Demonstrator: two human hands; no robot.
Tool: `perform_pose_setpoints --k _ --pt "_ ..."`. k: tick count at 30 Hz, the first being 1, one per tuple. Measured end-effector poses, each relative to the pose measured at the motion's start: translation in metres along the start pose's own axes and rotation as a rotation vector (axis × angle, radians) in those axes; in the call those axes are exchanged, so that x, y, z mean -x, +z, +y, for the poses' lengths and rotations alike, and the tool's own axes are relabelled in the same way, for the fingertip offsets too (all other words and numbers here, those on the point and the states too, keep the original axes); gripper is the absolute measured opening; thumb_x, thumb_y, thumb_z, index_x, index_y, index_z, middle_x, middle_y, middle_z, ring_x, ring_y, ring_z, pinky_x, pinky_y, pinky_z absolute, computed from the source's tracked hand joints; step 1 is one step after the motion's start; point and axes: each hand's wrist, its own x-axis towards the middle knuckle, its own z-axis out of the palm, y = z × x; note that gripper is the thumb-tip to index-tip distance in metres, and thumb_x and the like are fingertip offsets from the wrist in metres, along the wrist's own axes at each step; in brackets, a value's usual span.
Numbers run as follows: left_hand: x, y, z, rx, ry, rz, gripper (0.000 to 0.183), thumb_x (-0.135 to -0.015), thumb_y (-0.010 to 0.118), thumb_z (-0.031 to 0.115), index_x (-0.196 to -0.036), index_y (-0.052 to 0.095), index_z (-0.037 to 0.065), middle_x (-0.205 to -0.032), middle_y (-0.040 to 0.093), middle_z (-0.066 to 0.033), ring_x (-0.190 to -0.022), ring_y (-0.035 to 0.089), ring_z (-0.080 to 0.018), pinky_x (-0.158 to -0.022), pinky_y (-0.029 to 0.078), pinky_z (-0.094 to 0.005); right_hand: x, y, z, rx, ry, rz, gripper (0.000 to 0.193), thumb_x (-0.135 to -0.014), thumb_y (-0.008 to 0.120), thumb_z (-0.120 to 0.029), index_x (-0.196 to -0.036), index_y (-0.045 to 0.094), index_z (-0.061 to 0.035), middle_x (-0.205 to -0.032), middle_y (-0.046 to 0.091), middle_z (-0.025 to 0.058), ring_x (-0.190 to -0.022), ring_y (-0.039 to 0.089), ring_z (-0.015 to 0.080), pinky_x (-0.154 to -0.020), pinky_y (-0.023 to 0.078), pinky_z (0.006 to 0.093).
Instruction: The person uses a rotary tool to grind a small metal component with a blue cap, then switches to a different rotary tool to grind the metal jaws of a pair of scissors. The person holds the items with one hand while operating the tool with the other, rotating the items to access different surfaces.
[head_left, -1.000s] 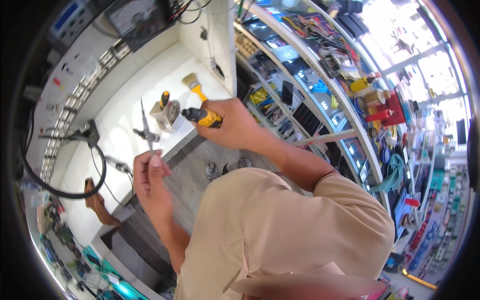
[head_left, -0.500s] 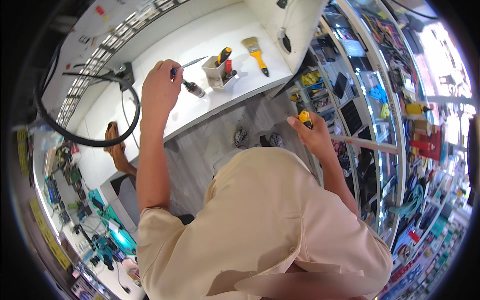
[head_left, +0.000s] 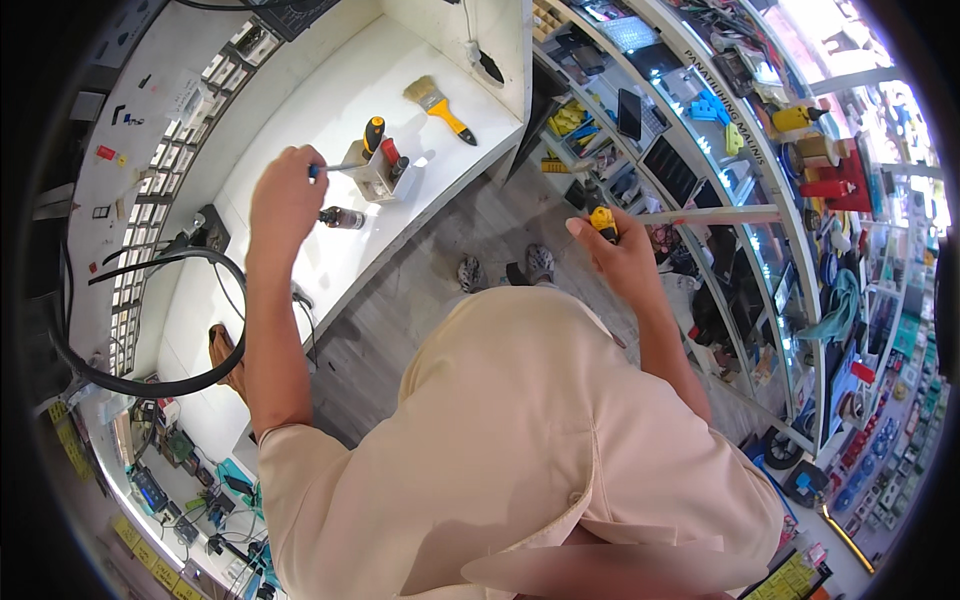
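My left hand (head_left: 283, 208) is over the white counter, closed round a slim, pointed metal tool with a blue end (head_left: 345, 166). The tip of this tool reaches the side of a small light-grey square holder (head_left: 372, 184). A yellow-and-black handle (head_left: 374, 132) and red and dark pieces stand in the holder. Just beside my left hand lies a small dark bottle (head_left: 343, 217). Away from the counter, my right hand (head_left: 625, 255) grips a yellow-and-black handled tool (head_left: 602, 222); its exact kind is unclear.
A flat paintbrush (head_left: 440, 108) with a yellow handle lies farther back on the white counter (head_left: 300, 130). A black hose loop (head_left: 150, 388) arches at the left, near another person's hand (head_left: 222, 350). Glass shelves (head_left: 720, 215) full of goods stand at the right.
The view has turned, so the counter and its things sit farther left. The pointed tool in my left hand has levelled out, its tip now at the holder. My right hand keeps its grip.
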Motion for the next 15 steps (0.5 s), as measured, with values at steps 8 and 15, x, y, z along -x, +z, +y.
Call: perform_pose_setpoints --k 8,15 --pt "-0.023 0.106 -0.006 -0.311 0.019 -0.217 0.016 -0.088 0.065 0.018 -0.096 0.071 0.006 -0.097 0.071 -0.0147 -0.094 0.071 -0.0328 -0.082 0.056 -0.0470 -0.002 -0.009 0.002 0.129 -0.176 -0.054 0.040 -0.091 0.076 -0.041 -0.101 0.071 -0.0032 -0.082 0.070 0.0133 -0.074 0.061 0.0221 -0.073 0.050 0.0385" --pt "-0.019 0.118 0.010 -0.160 0.037 -0.149 0.020 -0.088 0.070 0.026 -0.096 0.072 0.007 -0.096 0.072 -0.0160 -0.090 0.071 -0.0352 -0.082 0.055 -0.0475 -0.003 -0.029 -0.006 0.174 -0.187 -0.025 0.043 -0.091 0.074 -0.043 -0.104 0.069 -0.0031 -0.085 0.070 0.0180 -0.073 0.061 0.0295 -0.073 0.051 0.0398"
